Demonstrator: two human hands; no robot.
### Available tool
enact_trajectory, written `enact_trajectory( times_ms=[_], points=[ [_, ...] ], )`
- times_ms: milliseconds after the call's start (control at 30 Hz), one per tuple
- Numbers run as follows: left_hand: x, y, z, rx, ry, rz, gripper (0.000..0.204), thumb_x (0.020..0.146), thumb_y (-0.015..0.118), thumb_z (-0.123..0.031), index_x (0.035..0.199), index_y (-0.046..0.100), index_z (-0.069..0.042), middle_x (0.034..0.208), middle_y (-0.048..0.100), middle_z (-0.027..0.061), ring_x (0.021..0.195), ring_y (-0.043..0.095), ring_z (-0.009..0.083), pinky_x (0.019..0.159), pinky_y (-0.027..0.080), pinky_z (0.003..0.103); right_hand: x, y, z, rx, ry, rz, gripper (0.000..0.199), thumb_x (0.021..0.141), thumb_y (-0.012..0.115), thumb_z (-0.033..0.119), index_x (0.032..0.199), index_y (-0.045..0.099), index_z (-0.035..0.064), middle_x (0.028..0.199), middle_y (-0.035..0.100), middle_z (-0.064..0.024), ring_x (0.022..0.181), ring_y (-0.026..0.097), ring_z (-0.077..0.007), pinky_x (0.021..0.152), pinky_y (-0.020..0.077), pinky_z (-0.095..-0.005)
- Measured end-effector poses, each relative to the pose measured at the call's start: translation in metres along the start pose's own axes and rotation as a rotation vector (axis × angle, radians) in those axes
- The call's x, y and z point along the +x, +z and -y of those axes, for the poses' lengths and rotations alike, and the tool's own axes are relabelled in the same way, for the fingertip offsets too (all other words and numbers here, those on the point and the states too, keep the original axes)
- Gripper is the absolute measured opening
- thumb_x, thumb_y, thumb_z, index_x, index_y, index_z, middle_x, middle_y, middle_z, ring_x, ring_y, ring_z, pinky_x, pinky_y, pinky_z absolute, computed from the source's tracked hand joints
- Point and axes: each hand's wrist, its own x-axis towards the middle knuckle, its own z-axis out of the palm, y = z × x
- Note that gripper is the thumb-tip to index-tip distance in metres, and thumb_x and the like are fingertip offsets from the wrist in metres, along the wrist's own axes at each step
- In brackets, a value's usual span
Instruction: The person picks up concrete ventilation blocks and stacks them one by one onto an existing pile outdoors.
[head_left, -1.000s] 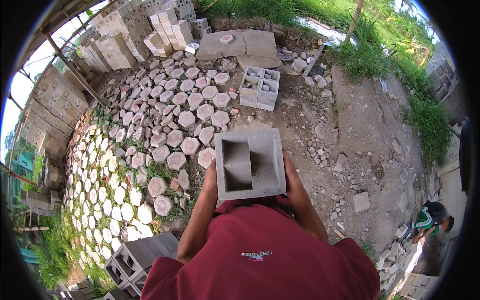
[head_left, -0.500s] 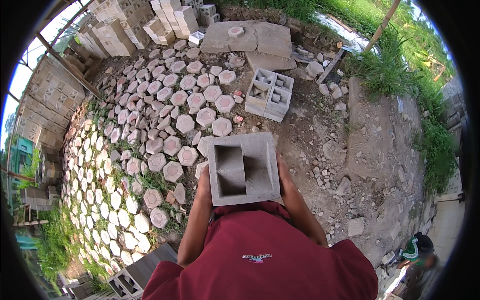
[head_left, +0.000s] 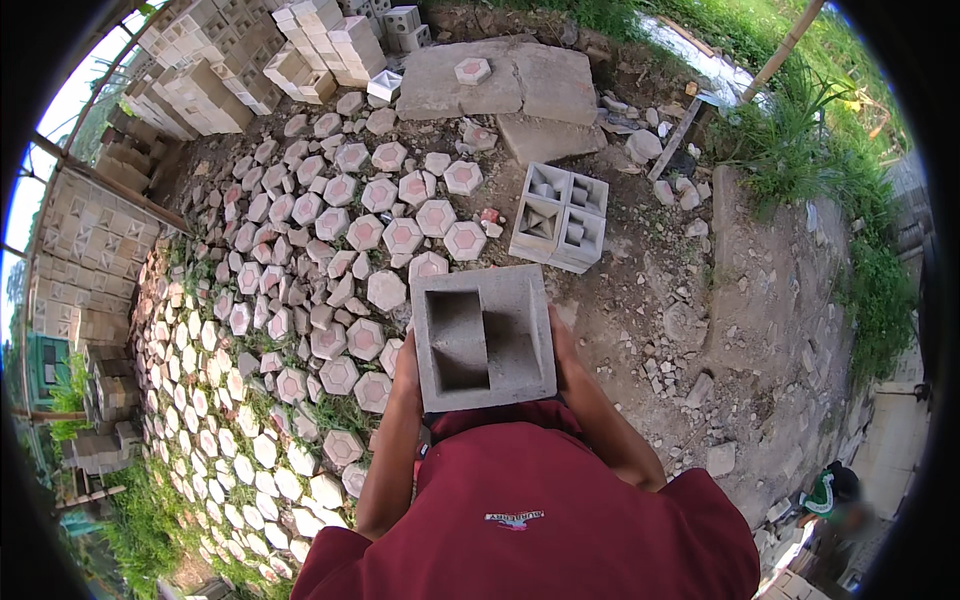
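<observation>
A grey concrete ventilation block [head_left: 520,292], with stepped hollows in its face, is carried in front of my chest. My left hand [head_left: 406,368] presses against its left side, and my right hand [head_left: 564,352] grips the right side. Most of my fingers are hidden behind the block. Just beyond it on the ground stands a small group of similar ventilation blocks [head_left: 545,245], set close together with their patterned openings facing up.
Hexagonal pavers [head_left: 402,236] cover the ground at left, some loose and uneven. Ahead lies a cracked concrete slab [head_left: 450,88]. Tall block stacks [head_left: 200,95] stand far left. Rubble [head_left: 660,370] and a raised dirt strip [head_left: 760,290] run along the right. Another person [head_left: 835,495] is at lower right.
The grouped blocks on the ground now appear lower and farther right, closer to me. Both hands keep the same hold on the carried block.
</observation>
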Motion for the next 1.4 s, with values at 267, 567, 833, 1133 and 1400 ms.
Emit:
enact_trajectory(
  times_ms=[267, 567, 833, 1133, 1400],
  points=[
    [0.068, 0.008, -0.08, 0.088, 0.098, 0.043, 0.05, 0.096, 0.033, -0.038, 0.124, 0.05, -0.001, 0.11, 0.06, 0.0121, 0.097, 0.059, 0.0235, 0.084, 0.048, 0.035, 0.046, 0.067, 0.069, -0.099, -0.128, -0.123, 0.065, 0.086, 0.049, 0.059, 0.105, 0.063, -0.0021, 0.089, 0.064, -0.0096, 0.071, 0.061, -0.017, 0.064, 0.0506, -0.0288],
    [0.166, 0.026, -0.166, 0.07, 0.178, 0.053, 0.045, 0.094, 0.035, -0.033, 0.122, 0.051, 0.0, 0.109, 0.06, 0.0138, 0.093, 0.06, 0.024, 0.08, 0.05, 0.035, 0.156, 0.125, 0.132, -0.144, -0.189, -0.087, 0.061, 0.084, 0.053, 0.059, 0.094, 0.066, -0.0004, 0.078, 0.061, -0.0032, 0.065, 0.055, -0.0127, 0.06, 0.0446, -0.0285],
    [0.274, 0.061, -0.272, 0.084, 0.278, 0.073, 0.046, 0.096, 0.031, -0.034, 0.122, 0.05, -0.001, 0.11, 0.06, 0.0127, 0.095, 0.06, 0.0242, 0.084, 0.049, 0.037, 0.304, 0.186, 0.21, -0.238, -0.269, -0.053, 0.055, 0.086, 0.048, 0.048, 0.092, 0.066, -0.0027, 0.08, 0.063, -0.0076, 0.071, 0.058, -0.0172, 0.066, 0.0441, -0.0297],
    [0.375, 0.115, -0.361, 0.11, 0.209, 0.137, 0.045, 0.095, 0.033, -0.032, 0.12, 0.052, 0.001, 0.109, 0.06, 0.0158, 0.095, 0.061, 0.0264, 0.084, 0.05, 0.038, 0.419, 0.205, 0.273, -0.096, -0.273, -0.097, 0.057, 0.088, 0.045, 0.047, 0.104, 0.063, -0.0039, 0.095, 0.064, -0.0122, 0.085, 0.059, -0.0192, 0.076, 0.0448, -0.0324],
    [0.502, 0.19, -0.43, 0.269, -0.022, 0.376, 0.044, 0.095, 0.034, -0.033, 0.116, 0.054, 0.0, 0.105, 0.061, 0.0144, 0.092, 0.061, 0.0265, 0.083, 0.05, 0.041, 0.458, 0.219, 0.334, 0.102, -0.371, -0.295, 0.065, 0.088, 0.042, 0.054, 0.112, 0.06, -0.0036, 0.103, 0.064, -0.0144, 0.093, 0.059, -0.0217, 0.083, 0.0446, -0.0323]
  ],
)
